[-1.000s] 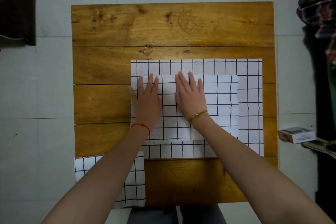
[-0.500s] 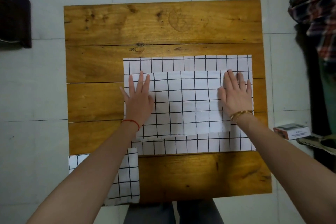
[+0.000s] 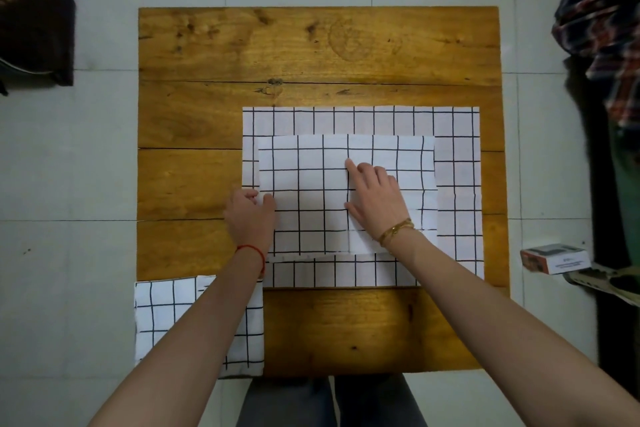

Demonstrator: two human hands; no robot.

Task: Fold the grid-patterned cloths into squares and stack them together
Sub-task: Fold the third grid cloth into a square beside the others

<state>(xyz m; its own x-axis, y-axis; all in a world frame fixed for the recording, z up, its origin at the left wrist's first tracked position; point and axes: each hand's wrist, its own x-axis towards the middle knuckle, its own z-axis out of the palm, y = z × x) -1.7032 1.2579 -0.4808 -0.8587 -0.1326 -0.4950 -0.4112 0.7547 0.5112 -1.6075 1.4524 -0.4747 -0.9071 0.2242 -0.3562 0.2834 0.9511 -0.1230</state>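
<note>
A folded white cloth with a black grid (image 3: 311, 191) lies on top of a larger spread grid cloth (image 3: 457, 184) on the wooden table (image 3: 311, 52). My left hand (image 3: 250, 218) pinches the folded cloth's left edge near its middle. My right hand (image 3: 375, 201) rests on the middle of the folded cloth, index finger pointing away from me, pressing down. A third grid cloth, folded (image 3: 162, 315), sits at the table's near left corner, partly hidden under my left forearm.
Bare wood lies across the table's far half and near right. A small box (image 3: 554, 258) and a shoe (image 3: 609, 282) lie on the tiled floor at right. Plaid clothing (image 3: 602, 21) hangs at the far right; a dark bag (image 3: 34, 35) sits far left.
My right hand came back from the folded cloth's right edge to its middle. My left hand closed from flat to a pinch on the left edge. The folded cloth sits slightly further right.
</note>
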